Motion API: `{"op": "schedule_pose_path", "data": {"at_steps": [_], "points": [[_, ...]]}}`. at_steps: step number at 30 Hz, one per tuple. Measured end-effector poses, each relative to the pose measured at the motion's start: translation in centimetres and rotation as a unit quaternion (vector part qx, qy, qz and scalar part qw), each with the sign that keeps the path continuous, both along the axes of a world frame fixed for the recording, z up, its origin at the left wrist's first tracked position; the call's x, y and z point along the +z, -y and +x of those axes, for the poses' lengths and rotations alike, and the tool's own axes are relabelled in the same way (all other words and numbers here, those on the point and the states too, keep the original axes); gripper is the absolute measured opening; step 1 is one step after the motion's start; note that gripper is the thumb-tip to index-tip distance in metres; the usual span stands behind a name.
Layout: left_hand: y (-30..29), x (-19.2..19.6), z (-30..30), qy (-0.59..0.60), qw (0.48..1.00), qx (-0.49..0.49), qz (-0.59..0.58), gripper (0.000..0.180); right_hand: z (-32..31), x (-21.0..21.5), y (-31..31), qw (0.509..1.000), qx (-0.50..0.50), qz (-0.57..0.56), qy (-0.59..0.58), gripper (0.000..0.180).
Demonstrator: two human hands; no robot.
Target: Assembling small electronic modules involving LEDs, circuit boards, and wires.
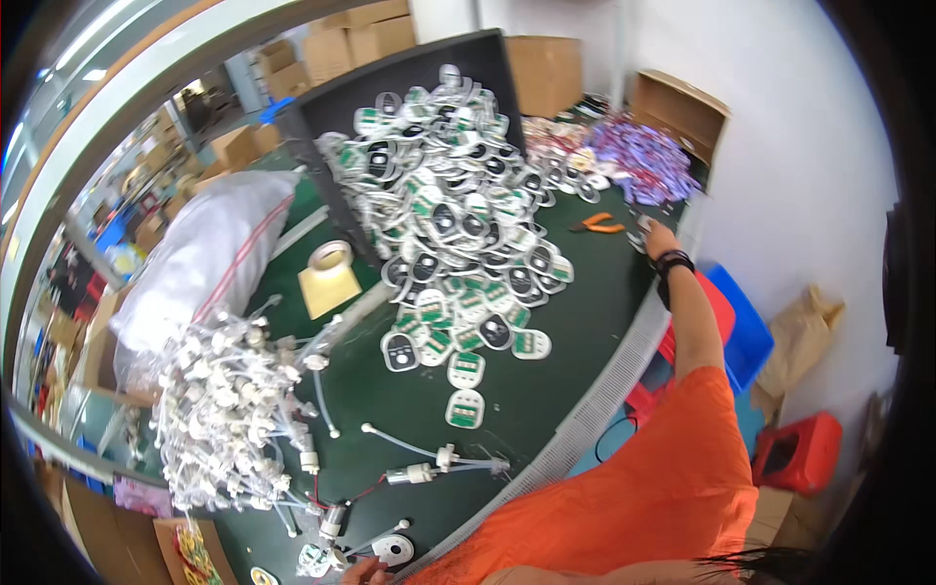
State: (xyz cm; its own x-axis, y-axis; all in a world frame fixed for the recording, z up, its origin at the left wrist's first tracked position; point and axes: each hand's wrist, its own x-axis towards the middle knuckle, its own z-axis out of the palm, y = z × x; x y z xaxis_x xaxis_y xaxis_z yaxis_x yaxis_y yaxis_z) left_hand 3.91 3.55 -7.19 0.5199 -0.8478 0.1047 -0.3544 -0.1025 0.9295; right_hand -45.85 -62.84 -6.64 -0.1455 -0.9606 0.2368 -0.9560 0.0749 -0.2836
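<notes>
My right hand reaches to the far right of the green table. Its fingers are closed around a small grey-white thing that I cannot make out. Just left of it lie orange-handled pliers. At the lower edge, my left hand is mostly cut off; its curled fingers seem to pinch something hidden. Close to them are a round white part, a small circuit board and a little silver motor with red wires. Farther right lies another motor with a white fitting and clear tubing.
A large heap of white oval frames with green boards spills from a black bin. On the left are many white tubed fittings and a white sack. A tape roll and purple packets lie farther back.
</notes>
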Motion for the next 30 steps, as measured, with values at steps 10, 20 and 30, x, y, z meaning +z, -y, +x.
{"op": "schedule_pose_path", "data": {"at_steps": [10, 20, 30], "points": [[-0.3, 4.8, -4.5, -0.229, 0.955, 0.146, 0.123, 0.023, 4.6, 2.6, 2.0, 0.981, -0.080, 0.112, -0.137, 0.027], [1.8, 8.5, -4.4, -0.175, 0.966, 0.122, 0.149, 0.021, 1.7, -1.3, 3.8, 0.971, 0.058, -0.151, -0.176, 0.026], [0.8, 6.7, -4.5, -0.100, 0.981, 0.096, 0.134, 0.025, 10.6, 5.4, 2.3, 0.932, 0.290, -0.129, 0.178, 0.029]]}}
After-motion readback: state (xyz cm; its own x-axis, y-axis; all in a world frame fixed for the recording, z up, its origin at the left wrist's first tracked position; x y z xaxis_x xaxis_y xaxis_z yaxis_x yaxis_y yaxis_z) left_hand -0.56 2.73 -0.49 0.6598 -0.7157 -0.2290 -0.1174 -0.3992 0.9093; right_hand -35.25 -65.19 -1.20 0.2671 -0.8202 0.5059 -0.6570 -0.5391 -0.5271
